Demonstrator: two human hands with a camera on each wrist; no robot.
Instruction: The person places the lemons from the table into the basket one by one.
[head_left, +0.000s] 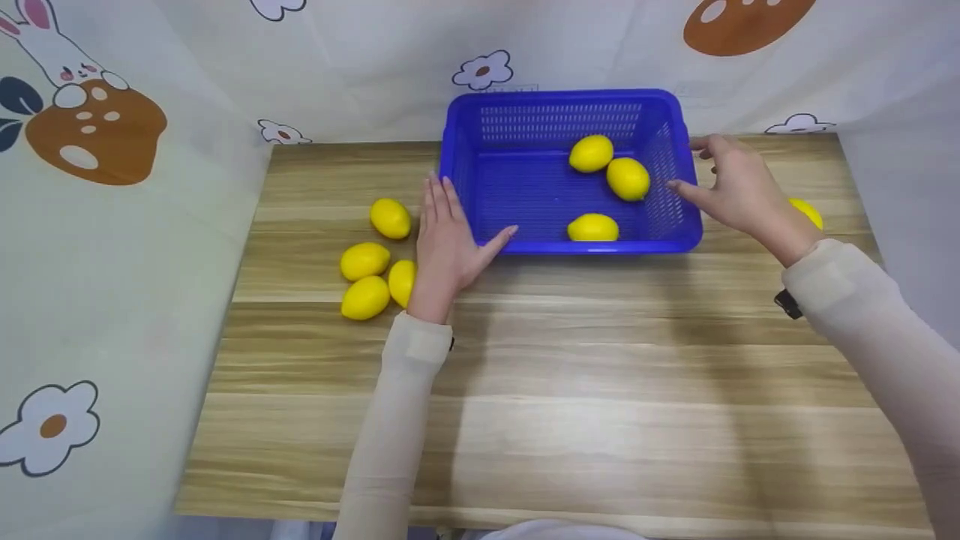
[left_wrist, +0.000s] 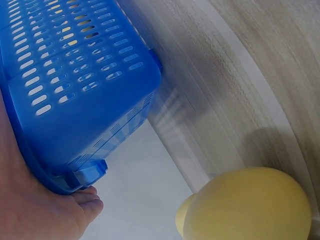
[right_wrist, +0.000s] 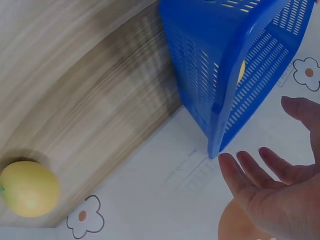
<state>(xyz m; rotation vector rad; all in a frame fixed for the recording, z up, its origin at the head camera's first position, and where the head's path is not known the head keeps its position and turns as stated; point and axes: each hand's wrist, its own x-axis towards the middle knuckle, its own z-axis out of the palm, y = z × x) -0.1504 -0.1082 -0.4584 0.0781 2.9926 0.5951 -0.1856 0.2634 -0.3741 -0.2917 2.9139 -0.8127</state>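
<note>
A blue plastic basket (head_left: 510, 191) with slotted walls stands at the back of the table, with three yellow lemons (head_left: 628, 179) inside. My left hand (head_left: 448, 244) lies along its front left corner, fingers straight on the left side and thumb spread over the front rim. By the right rim is my right hand (head_left: 739, 184), fingers loosely bent and thumb apart from them. In the right wrist view, a fingertip of that hand (right_wrist: 280, 185) comes close to the basket's rim (right_wrist: 216, 135); whether it touches, I cannot tell.
Left of the basket lie several loose lemons (head_left: 365, 298), one partly behind my left wrist. Another lemon (head_left: 806, 213) sits on the right, mostly hidden by my right wrist. A patterned cloth (head_left: 360, 82) hangs behind the wooden table (head_left: 570, 390).
</note>
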